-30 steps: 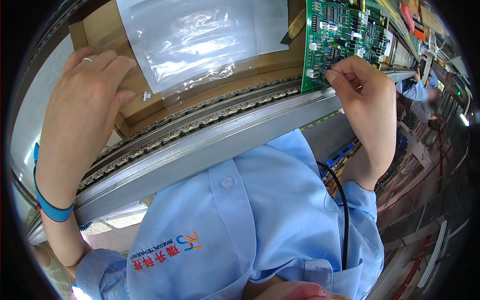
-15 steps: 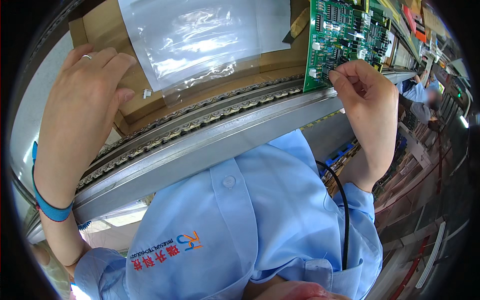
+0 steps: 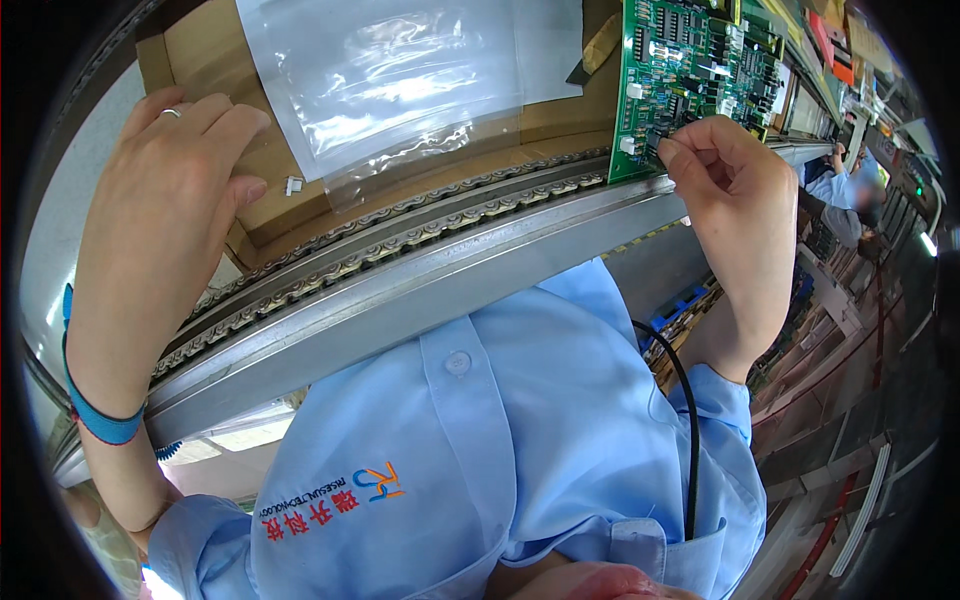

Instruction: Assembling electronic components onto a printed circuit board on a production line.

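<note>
Over the grey rail, the board lies mostly ahead of our right hand, the nearer one, narrowly pinched at its near end around what we cannot tell, while our left hand hangs loosely open over the box, just left of a white connector.

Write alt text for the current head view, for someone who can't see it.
A person's right hand pinches its fingers together at a green circuit board crowded with components. The left hand, with a ring and blue wrist strap, is at one end of a cardboard box where a clear plastic bag and a small white connector lie.
</note>
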`<state>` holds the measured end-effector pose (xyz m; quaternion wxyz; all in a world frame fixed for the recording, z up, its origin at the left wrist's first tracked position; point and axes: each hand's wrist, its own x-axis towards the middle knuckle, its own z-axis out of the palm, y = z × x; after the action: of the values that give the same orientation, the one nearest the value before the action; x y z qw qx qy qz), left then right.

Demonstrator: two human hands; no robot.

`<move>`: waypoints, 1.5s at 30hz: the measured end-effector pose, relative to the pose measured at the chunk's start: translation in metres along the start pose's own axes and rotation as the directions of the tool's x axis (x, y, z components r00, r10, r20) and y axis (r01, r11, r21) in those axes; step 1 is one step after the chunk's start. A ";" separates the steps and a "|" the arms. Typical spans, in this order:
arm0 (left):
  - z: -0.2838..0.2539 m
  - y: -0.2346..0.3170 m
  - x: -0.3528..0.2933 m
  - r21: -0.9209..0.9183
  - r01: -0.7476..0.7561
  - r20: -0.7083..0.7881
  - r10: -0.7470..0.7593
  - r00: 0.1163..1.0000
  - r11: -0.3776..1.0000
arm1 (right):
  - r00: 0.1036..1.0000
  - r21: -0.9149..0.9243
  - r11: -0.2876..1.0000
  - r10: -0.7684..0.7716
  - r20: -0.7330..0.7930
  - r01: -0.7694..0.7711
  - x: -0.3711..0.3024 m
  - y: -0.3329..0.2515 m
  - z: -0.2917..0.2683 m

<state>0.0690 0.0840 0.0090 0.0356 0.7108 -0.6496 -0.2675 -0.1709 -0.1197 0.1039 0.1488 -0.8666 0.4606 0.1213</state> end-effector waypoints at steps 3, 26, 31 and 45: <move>0.002 0.000 0.001 0.002 -0.006 -0.011 0.006 1.000 1.000 | 1.000 -0.001 1.000 0.001 -0.004 -0.001 0.000 0.001 0.001; -0.006 -0.006 0.005 -0.031 -0.047 -0.097 0.043 0.994 0.998 | 0.931 0.145 0.940 -0.268 -0.249 0.309 -0.025 0.048 0.018; -0.011 -0.007 0.008 -0.077 -0.011 -0.051 0.007 0.999 0.997 | 0.829 -0.218 0.872 -0.487 -0.275 0.439 -0.026 0.053 0.017; -0.052 0.006 -0.001 -0.272 0.206 -0.080 -0.235 0.969 0.940 | 0.695 0.138 0.924 -0.164 -0.700 0.357 -0.012 0.145 0.033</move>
<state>0.0861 0.0683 0.0559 0.1349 0.7820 -0.5216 -0.3133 -0.3010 -0.1751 0.0565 0.1003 -0.8797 0.3659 -0.2866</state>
